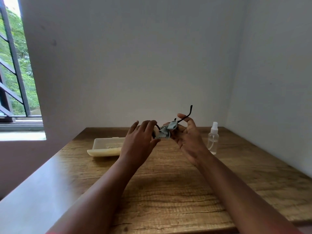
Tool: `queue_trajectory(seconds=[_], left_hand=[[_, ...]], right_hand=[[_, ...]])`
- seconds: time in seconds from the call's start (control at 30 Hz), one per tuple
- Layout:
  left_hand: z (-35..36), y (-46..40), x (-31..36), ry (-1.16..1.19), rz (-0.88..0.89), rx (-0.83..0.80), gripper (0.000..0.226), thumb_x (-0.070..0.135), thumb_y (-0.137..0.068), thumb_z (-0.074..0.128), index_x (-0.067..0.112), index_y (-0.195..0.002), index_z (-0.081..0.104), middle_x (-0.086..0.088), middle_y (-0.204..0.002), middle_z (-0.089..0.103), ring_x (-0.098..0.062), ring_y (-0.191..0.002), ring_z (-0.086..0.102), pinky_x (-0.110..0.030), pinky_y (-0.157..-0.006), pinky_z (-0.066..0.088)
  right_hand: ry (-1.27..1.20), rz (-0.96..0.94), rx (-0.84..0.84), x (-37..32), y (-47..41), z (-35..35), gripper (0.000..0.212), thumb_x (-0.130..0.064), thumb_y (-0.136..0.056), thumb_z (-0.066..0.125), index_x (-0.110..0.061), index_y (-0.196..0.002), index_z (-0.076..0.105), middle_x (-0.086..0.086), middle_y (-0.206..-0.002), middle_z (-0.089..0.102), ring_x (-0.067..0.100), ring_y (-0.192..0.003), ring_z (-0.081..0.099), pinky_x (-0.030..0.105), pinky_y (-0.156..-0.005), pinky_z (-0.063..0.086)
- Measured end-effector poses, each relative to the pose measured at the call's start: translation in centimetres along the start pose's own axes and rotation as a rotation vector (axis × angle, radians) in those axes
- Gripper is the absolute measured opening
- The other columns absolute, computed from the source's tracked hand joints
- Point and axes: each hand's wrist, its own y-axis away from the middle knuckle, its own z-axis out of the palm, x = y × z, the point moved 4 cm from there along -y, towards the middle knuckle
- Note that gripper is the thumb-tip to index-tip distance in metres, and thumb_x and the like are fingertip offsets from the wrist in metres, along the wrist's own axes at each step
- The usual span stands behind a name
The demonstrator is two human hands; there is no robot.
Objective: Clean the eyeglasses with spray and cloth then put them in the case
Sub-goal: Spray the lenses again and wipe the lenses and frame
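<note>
Head view: both hands are raised above the brown wood-grain table (168, 191), close together. The left hand (140, 141) grips one end of the thin black-framed eyeglasses (185, 115), thumb below and fingers curled over the top. The right hand (187, 137) pinches a crumpled pale grey-green cloth (167, 130) against the frame, one black temple arm sticking up past its fingers. Left of the hands, an open cream plastic case (104, 146) lies on the table. Right of them, a clear plastic spray bottle (213, 138) stands upright.
</note>
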Motion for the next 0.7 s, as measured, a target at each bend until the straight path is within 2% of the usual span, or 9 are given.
queue_trajectory(seconds=[0.07, 0.13, 0.27, 0.4, 0.53, 0.6, 0.7], left_hand=[[-0.3, 0.1, -0.2, 0.127, -0.056, -0.009, 0.052, 0.031, -0.083, 0.072, 0.014, -0.127, 0.050, -0.006, -0.118, 0.064, -0.025, -0.099, 0.065, -0.039, -0.078, 0.054], [-0.5, 0.1, -0.3, 0.168, -0.060, 0.009, 0.051, 0.028, -0.083, 0.072, 0.014, -0.127, 0.049, -0.006, -0.116, 0.064, -0.024, -0.092, 0.067, -0.037, -0.069, 0.054], [-0.6, 0.1, -0.5, 0.204, -0.084, 0.037, 0.050, 0.024, -0.082, 0.073, 0.016, -0.126, 0.051, -0.004, -0.114, 0.063, -0.023, -0.089, 0.067, -0.040, -0.070, 0.056], [-0.8, 0.2, -1.2, 0.249, -0.152, 0.077, 0.047, 0.020, -0.081, 0.075, 0.014, -0.123, 0.054, -0.004, -0.115, 0.063, -0.021, -0.088, 0.067, -0.028, -0.070, 0.049], [-1.1, 0.2, -1.4, 0.262, -0.189, 0.077, 0.046, 0.016, -0.079, 0.076, 0.012, -0.120, 0.055, -0.005, -0.115, 0.064, -0.021, -0.091, 0.067, -0.026, -0.070, 0.046], [-1.2, 0.3, -1.3, 0.259, -0.190, 0.067, 0.047, 0.014, -0.080, 0.075, 0.013, -0.122, 0.055, -0.005, -0.116, 0.064, -0.021, -0.092, 0.066, -0.024, -0.071, 0.045], [-1.3, 0.3, -1.1, 0.259, -0.179, 0.059, 0.051, 0.011, -0.080, 0.074, 0.016, -0.127, 0.053, -0.004, -0.118, 0.062, -0.020, -0.091, 0.065, -0.024, -0.070, 0.043]], right_hand=[[-0.017, -0.009, -0.021, 0.0, 0.0, 0.1, 0.055, 0.000, -0.085, 0.060, -0.018, -0.133, 0.040, 0.009, -0.098, 0.076, 0.020, -0.095, 0.072, 0.030, -0.083, 0.058], [-0.046, 0.004, -0.039, -0.1, 0.0, 0.0, 0.056, -0.001, -0.083, 0.062, -0.018, -0.133, 0.041, 0.012, -0.101, 0.075, 0.021, -0.096, 0.071, 0.030, -0.082, 0.058], [-0.066, 0.043, 0.018, -0.2, -0.3, -0.5, 0.062, -0.004, -0.076, 0.069, -0.019, -0.130, 0.044, 0.017, -0.106, 0.072, 0.020, -0.095, 0.071, 0.028, -0.080, 0.059], [0.080, -0.027, 0.199, -0.3, -0.6, -1.8, 0.053, 0.003, -0.080, 0.072, -0.015, -0.123, 0.046, 0.007, -0.096, 0.071, 0.017, -0.091, 0.069, 0.029, -0.078, 0.057], [0.338, -0.264, 0.313, -1.0, -0.4, -2.4, 0.030, -0.004, -0.082, 0.076, -0.015, -0.098, 0.054, 0.007, -0.093, 0.067, 0.013, -0.084, 0.067, 0.020, -0.067, 0.056], [0.483, -0.425, 0.311, -1.4, -0.2, -2.1, 0.024, -0.003, -0.083, 0.075, -0.018, -0.088, 0.057, 0.003, -0.089, 0.066, 0.011, -0.081, 0.066, 0.022, -0.069, 0.056], [0.528, -0.569, 0.240, -1.9, 0.0, -1.4, 0.021, 0.003, -0.083, 0.073, -0.014, -0.089, 0.062, 0.002, -0.090, 0.067, 0.014, -0.086, 0.067, 0.027, -0.077, 0.056]])
